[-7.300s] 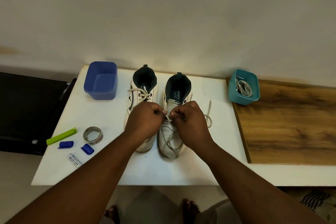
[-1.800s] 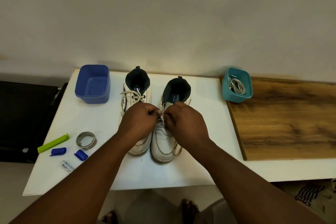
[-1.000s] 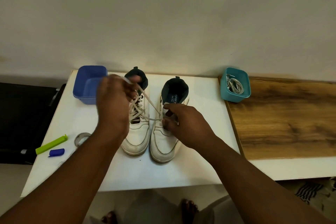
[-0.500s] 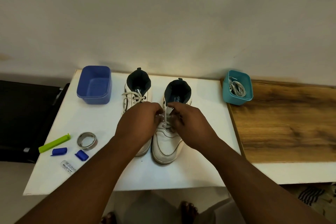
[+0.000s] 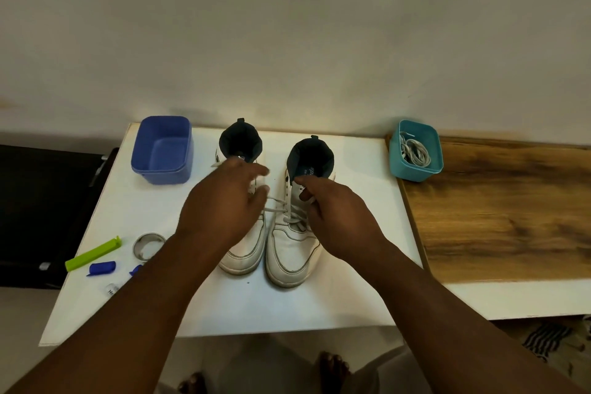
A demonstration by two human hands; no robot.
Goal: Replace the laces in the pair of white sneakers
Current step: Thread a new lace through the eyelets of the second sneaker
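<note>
Two white sneakers [image 5: 289, 253] with dark navy linings are seen on a white table [image 5: 224, 307]. Left of the sneakers, a blue tub [image 5: 162, 150], a lime-green clip [image 5: 92, 253] and a blue cap [image 5: 101, 268] are seen; right of them, a teal tub [image 5: 415, 152] of white laces [image 5: 415, 151] and a brown wood-grain board [image 5: 508, 211].

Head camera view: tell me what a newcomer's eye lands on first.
The pair of white sneakers stands side by side mid-table, toes toward the person, with both hands over them: the left hand spread above the left shoe, the right hand at the right shoe's half-threaded lace. Next come the two tubs at the back: an empty blue tub on the left and a teal tub with coiled laces on the right.
</note>
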